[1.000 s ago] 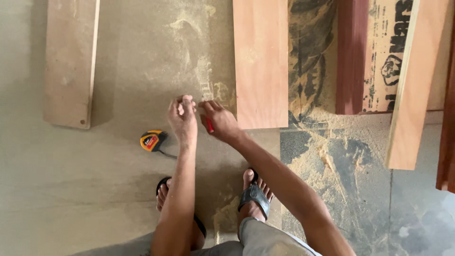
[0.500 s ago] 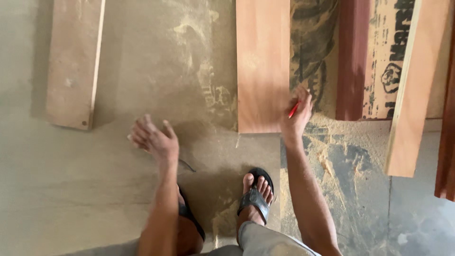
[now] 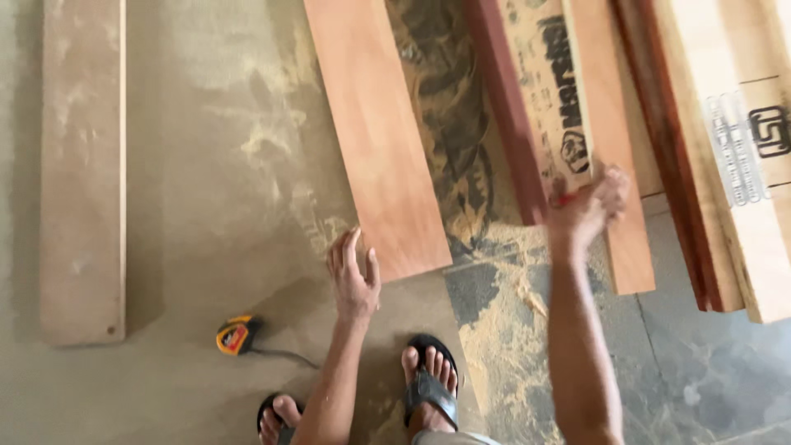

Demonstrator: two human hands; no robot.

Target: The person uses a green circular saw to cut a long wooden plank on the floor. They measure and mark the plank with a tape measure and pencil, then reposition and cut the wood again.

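On floor: left hand (image 3: 353, 278) open at board (image 3: 377, 132) end; right hand (image 3: 587, 208) pinches red pencil (image 3: 563, 199). Sawdust (image 3: 494, 330) underfoot, slip risk in sandals (image 3: 428, 387).

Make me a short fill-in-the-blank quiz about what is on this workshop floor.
1. The left hand touches the near end of a reddish ____.
2. The right hand holds a thin ____ marking tool.
3. The tape measure lies on the ____.
4. The feet wear black ____.

Missing words: board; red; floor; sandals
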